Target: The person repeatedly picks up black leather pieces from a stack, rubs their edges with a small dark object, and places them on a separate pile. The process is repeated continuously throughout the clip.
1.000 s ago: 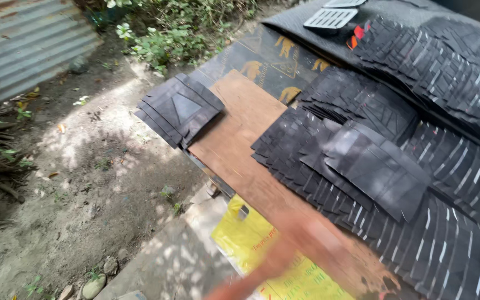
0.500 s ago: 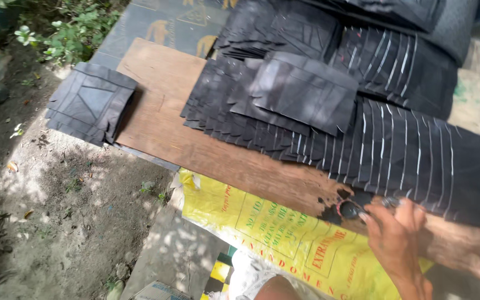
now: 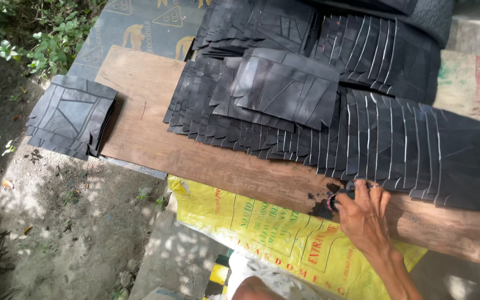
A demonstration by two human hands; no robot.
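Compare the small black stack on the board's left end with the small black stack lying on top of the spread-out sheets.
The left stack hangs off the wooden board over the ground; the middle stack rests on fanned black sheets. The left stack sits alone; the middle one has sheets all round it. Both are dark, line-marked, roughly rectangular piles, and both lie apart from the hand.

Bare brown wooden board at centre-left lies open; overlapping black rubber sheets crowd the upper right.
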